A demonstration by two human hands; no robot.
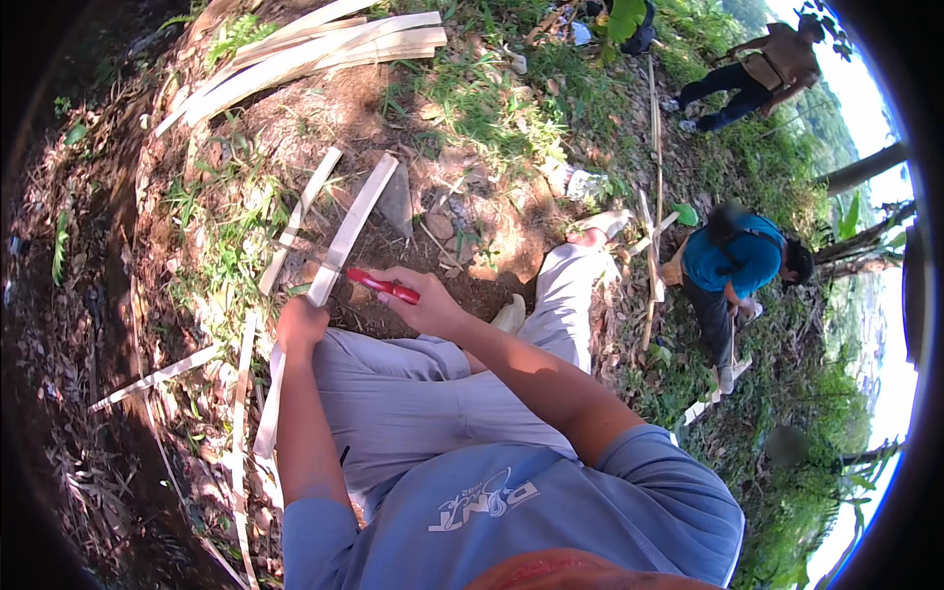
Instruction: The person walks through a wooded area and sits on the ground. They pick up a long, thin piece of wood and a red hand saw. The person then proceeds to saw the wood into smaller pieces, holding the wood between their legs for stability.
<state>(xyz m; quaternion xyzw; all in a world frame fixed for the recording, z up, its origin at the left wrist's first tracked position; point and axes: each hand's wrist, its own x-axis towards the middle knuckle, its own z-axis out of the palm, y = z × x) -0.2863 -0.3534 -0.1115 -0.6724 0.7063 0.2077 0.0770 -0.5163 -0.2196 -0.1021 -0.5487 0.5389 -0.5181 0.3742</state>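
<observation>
Hands, as I see them: left hand [300, 323] closed round a long bamboo strip [334, 251] slanting over my knee; right hand [425, 303] gripping a red-handled knife [382, 286] laid across that strip. Beyond, a second strip [300, 218] lies on bare soil; farther off, stacked bamboo slats [315, 54].
</observation>
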